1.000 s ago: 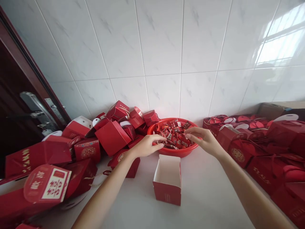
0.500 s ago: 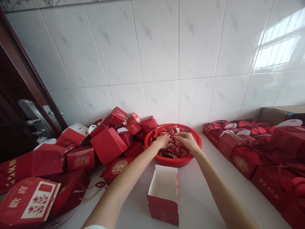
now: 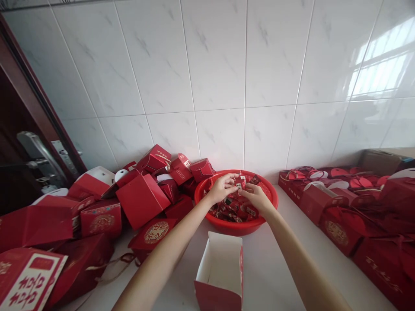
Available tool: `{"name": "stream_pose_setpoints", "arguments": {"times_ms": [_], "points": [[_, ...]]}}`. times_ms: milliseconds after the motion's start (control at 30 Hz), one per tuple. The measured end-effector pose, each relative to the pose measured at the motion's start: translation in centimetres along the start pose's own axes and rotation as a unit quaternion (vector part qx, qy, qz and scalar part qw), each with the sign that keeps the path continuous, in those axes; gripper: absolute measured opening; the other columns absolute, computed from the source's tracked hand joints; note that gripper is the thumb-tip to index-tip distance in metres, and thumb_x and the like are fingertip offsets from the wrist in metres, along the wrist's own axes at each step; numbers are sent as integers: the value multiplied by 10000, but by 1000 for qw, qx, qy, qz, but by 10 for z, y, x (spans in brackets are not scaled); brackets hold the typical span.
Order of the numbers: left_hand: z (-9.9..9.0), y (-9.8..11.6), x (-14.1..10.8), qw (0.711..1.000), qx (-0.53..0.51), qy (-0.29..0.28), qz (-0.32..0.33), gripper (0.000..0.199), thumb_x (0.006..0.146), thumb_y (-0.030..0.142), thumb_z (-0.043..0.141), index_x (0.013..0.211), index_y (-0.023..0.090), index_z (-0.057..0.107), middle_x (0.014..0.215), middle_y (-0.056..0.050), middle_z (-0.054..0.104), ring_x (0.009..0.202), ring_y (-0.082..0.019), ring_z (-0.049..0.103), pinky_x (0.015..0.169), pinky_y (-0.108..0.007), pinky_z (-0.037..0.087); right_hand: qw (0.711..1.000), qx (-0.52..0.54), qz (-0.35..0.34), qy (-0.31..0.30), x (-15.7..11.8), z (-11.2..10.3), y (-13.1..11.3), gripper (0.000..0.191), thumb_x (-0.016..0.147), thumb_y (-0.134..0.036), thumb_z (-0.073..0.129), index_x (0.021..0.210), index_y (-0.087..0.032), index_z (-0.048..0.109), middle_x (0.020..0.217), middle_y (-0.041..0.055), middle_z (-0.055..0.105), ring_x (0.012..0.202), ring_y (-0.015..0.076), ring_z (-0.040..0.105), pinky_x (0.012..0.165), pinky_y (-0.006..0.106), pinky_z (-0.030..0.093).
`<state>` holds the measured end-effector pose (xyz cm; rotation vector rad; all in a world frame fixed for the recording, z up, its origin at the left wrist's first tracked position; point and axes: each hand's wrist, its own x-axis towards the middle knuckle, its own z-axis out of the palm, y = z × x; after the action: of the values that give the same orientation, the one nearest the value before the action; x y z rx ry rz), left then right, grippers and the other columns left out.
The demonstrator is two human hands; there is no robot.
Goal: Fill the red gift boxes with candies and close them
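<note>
Over the red plastic basket [image 3: 269, 203], my left hand [image 3: 221, 188] and my right hand [image 3: 256, 196] come close together. A small red wrapped candy [image 3: 240, 181] is pinched between their fingertips, its pale printed label facing me. Below them, a heap of wrapped candies [image 3: 235, 214] in red and dark wrappers fills the basket. Nearer to me stands a red gift box [image 3: 218, 294], its white inside [image 3: 223, 261] showing through the unfolded top. Neither hand touches that box.
On the left, red gift boxes [image 3: 142, 201] lie in a loose pile, some with rope handles. Rows of red boxes [image 3: 337, 231] with handles stand on the right. A tiled wall [image 3: 220, 138] closes off the back; a door handle [image 3: 40, 149] is at far left.
Both hands have risen a little from among the candies, and a red wrapped candy now shows between their fingers. The view has shifted slightly, so the gift box appears lower.
</note>
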<state>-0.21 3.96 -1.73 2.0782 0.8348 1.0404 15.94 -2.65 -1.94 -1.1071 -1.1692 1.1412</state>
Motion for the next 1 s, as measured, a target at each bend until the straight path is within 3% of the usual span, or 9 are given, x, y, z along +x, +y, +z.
{"name": "stream_pose_setpoints", "arguments": {"times_ms": [100,233,333,433,700,1000], "points": [[1,-5,0,1000,2,-23,-15,520,842,168,678,1349,146,565,1204,-146,688,1037,-218,691,887,-351,577,1000,22,-7,2,-1,2,-1,197,631,-263,833,672,-187,655,622,20,698,518,187,662,475,274,532],[0,-8,-2,990,97,-94,-32,335,893,226,623,1218,154,667,1116,-114,740,1012,-223,705,864,-319,562,995,66,-35,68,3,-2,1,218,628,-305,814,697,-189,644,669,15,704,549,170,665,520,264,536],[1,-10,-4,976,131,-167,-47,220,807,235,715,1018,184,747,997,-62,777,940,-227,723,830,-297,556,984,103,-51,134,6,-6,3,235,644,-353,780,737,-200,627,674,0,690,584,161,660,529,251,530],[5,-12,-5,958,171,-221,-67,324,713,202,772,1036,210,746,1038,-41,779,969,-237,724,842,-286,546,975,130,-55,172,8,-8,4,264,633,-384,770,724,-207,597,646,-2,670,568,160,633,480,247,500],[11,-9,-2,935,249,-239,-75,740,674,213,789,1384,204,577,1409,-112,616,1261,-308,599,1028,-349,481,967,166,-59,186,3,-5,1,229,610,-333,752,690,-208,577,630,-14,656,544,144,611,436,233,461],[15,-3,0,938,238,-250,-36,776,619,165,800,1369,217,610,1341,-80,663,1181,-288,638,1004,-338,492,962,194,-43,188,5,-7,1,236,624,-350,736,663,-223,541,616,-4,673,546,159,622,452,254,495]]}}
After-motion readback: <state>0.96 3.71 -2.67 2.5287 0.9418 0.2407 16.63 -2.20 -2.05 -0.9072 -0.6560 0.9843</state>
